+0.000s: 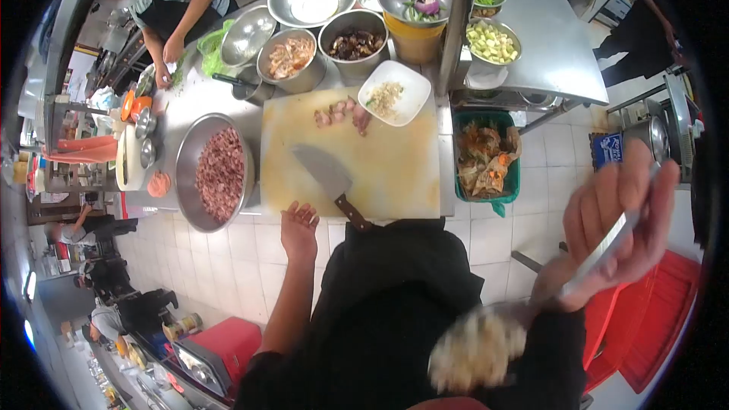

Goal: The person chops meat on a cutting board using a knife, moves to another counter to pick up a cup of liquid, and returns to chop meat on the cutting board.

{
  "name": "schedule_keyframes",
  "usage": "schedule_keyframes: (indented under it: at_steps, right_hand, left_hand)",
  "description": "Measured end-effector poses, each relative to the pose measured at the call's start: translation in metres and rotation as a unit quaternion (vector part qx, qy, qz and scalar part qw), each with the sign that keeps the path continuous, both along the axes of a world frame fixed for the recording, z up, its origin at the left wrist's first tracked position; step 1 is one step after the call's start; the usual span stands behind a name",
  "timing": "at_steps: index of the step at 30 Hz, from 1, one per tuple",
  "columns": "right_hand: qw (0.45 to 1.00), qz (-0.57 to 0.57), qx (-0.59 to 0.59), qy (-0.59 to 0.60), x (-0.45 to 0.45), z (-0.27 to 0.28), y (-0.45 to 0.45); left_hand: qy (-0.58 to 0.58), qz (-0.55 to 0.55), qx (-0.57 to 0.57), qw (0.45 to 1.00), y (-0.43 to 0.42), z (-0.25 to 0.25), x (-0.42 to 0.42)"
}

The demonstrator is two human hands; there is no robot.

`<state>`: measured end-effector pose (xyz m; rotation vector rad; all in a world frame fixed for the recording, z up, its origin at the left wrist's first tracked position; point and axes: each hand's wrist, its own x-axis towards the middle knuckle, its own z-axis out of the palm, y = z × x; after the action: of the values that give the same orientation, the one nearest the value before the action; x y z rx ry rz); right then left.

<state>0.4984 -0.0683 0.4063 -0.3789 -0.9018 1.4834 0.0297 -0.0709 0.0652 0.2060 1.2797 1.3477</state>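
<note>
Right hand (619, 220): fingers clamped on the handle of a metal spoon (604, 249), held up off the desk (188, 99), beyond its front edge and to the right of the cutting board (402, 175). Spoon's pale chopped load (477, 349) is in front of the dark apron, motion-blurred; contents can't be identified. Left hand (301, 224): at board's front edge, left of the knife handle, fingers loosely curled, slightly apart, nothing held; contact with board can't be told.

Knife (323, 168) lies flat on the board, handle over front edge, not in use. White dish (415, 91) at board's back right corner, some pale minced bits in it, much of its bottom bare. Few meat pieces (334, 115) near board's back edge, beside dish. Steel bowl (184, 171) off board's left edge, holding a big heap of diced meat (220, 175).

Progress, judging by layout: most dicing looks done; the few larger pieces on the board look left uncut. Spoon is loaded, load not put down anywhere. Green bin (475, 117) past board's right edge holds scraps, so trimming looks well along.
</note>
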Motion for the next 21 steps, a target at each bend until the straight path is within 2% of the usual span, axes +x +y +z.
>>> schedule_keyframes:
  at_steps: [5, 9, 10, 12, 13, 15, 17, 18, 21]
  right_hand:
    - [0.984, 0.161, 0.072, 0.003, 0.017, 0.017, 0.009]
    - [0.986, 0.160, 0.047, -0.021, 0.036, 0.022, 0.012]
    - [0.995, 0.046, 0.039, -0.082, 0.041, 0.011, -0.003]
    - [0.957, -0.172, -0.024, -0.231, 0.052, -0.010, -0.032]
    - [0.979, -0.094, 0.019, -0.178, 0.032, -0.004, -0.001]
    - [0.998, -0.048, -0.002, -0.042, 0.021, -0.013, 0.034]
    - [0.986, -0.142, -0.091, 0.002, 0.016, -0.052, 0.051]
    - [0.973, -0.205, -0.106, -0.031, 0.007, -0.080, 0.063]
    - [0.927, -0.289, -0.209, -0.117, -0.016, -0.182, 0.108]
  left_hand:
    - [0.002, 0.004, -0.013, 1.000, -0.001, 0.003, 0.003]
    - [0.003, 0.018, -0.017, 1.000, -0.001, 0.007, 0.003]
    - [0.010, 0.025, -0.026, 0.999, -0.007, 0.008, 0.002]
    - [0.000, 0.023, -0.019, 1.000, -0.012, 0.003, -0.002]
    - [-0.005, 0.025, -0.015, 1.000, -0.017, 0.002, -0.004]
    - [-0.003, 0.029, -0.017, 0.999, -0.019, 0.001, -0.007]
    - [-0.001, 0.040, -0.018, 0.999, -0.026, -0.002, -0.007]
    - [0.002, 0.048, -0.023, 0.999, -0.028, -0.003, -0.007]
    - [0.009, 0.063, -0.027, 0.998, -0.031, -0.001, -0.010]
